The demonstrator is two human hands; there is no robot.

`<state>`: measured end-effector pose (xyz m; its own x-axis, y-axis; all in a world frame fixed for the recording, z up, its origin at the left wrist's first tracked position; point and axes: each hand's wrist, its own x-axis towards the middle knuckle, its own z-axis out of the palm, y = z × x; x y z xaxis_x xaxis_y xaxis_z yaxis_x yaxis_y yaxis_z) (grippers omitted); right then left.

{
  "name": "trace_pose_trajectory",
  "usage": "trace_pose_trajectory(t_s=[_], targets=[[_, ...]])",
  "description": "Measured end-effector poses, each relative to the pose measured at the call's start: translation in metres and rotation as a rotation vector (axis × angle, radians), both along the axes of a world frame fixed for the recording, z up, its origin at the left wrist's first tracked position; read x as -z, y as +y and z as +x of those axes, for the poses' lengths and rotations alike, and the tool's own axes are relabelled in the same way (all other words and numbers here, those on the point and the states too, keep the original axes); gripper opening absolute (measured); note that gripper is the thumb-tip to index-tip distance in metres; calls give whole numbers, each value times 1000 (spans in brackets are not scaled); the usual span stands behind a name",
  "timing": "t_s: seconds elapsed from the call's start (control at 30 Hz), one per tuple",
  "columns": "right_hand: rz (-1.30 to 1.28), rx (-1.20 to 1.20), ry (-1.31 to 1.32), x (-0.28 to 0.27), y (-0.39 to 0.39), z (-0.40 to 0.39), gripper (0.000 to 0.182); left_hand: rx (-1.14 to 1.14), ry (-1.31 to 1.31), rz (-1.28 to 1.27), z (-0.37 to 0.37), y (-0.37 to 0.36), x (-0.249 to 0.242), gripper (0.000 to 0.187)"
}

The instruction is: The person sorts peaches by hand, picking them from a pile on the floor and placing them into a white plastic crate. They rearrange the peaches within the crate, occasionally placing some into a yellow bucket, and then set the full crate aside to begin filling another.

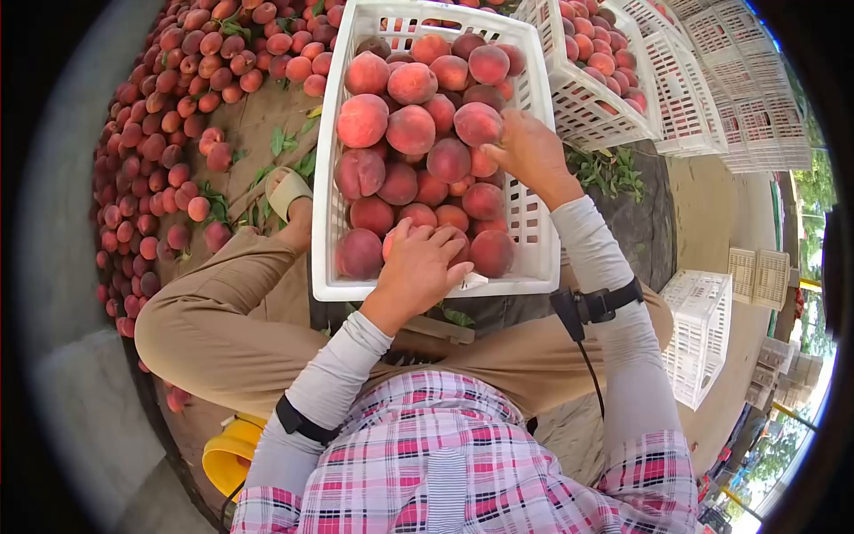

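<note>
A white plastic crate full of red peaches stands in front of my crossed legs. My left hand lies over the peaches at its near edge, fingers spread and palm down. A small white scrap shows beside its thumb, on the near rim. Over the crate's right wall reaches my right hand. Its fingers and thumb are bent around the right side of a dark red peach on top of the pile; the fingertips are partly hidden.
A large heap of loose peaches covers the ground at left, with green leaves around it. Another peach-filled crate stands at upper right, near stacked white crates. A white crate sits at right, a yellow bucket at lower left.
</note>
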<state>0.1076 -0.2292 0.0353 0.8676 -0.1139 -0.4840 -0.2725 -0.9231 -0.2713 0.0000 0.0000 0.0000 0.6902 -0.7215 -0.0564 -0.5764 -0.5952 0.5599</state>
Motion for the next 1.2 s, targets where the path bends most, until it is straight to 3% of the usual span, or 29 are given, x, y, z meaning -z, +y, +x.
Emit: trace_pose_trajectory(t_s=[0.07, 0.17, 0.3, 0.4, 0.43, 0.5, 0.53, 0.63, 0.7, 0.77, 0.8, 0.9, 0.97, 1.03, 1.07, 1.13, 1.17, 1.2], targets=[[-127, -267, -426, 15, -5, 7, 78, -15, -9, -34, 0, 1, 3, 43], [-46, -406, -590, 58, -15, 26, 75, -18, -29, -18, 3, 1, -1, 43], [1, -322, -452, 36, -11, 25, 72, -32, -21, -31, 2, 0, 0, 43], [411, -105, -305, 29, -23, 9, 63, -24, -6, -36, 2, -1, 1, 44], [407, -99, -302, 30, -26, 3, 63, -24, -28, -32, 1, -1, 2, 44], [716, 61, -268, 33, -31, -13, 68, -10, -43, -27, 0, 0, 3, 44], [789, 203, -127, 13, -23, -24, 66, -14, -56, -29, 0, 0, 3, 44], [693, 190, 63, 0, -35, -31, 66, 2, -42, -38, 1, 0, 1, 43], [798, 218, 84, 5, -40, -41, 63, 2, -11, -38, 2, 0, -2, 43], [1486, 448, 140, 15, -44, -56, 58, -4, -23, -36, 2, 0, -1, 43], [1687, 482, 182, 21, -46, -62, 55, -8, -39, -35, 1, 0, 1, 43], [1825, 621, 120, 2, -16, -78, 57, -13, -48, -35, 2, -1, 0, 44], [1794, 659, 84, 6, -13, -81, 61, -7, -32, -27, 1, 0, 0, 44], [1363, 441, 47, 10, -18, -77, 67, -11, -43, -32, 1, -1, 1, 44], [1365, 451, 52, 10, -19, -75, 67, -7, -34, -28, 1, 0, 1, 44], [824, 353, -67, -3, -18, -68, 67, -1, -61, -23, 1, 0, 2, 44], [822, 353, -65, -5, -17, -67, 67, -3, -58, -25, 1, 0, 2, 44], [583, 250, -148, -7, -15, -67, 66, -4, -61, -25, 1, 0, 2, 44]])
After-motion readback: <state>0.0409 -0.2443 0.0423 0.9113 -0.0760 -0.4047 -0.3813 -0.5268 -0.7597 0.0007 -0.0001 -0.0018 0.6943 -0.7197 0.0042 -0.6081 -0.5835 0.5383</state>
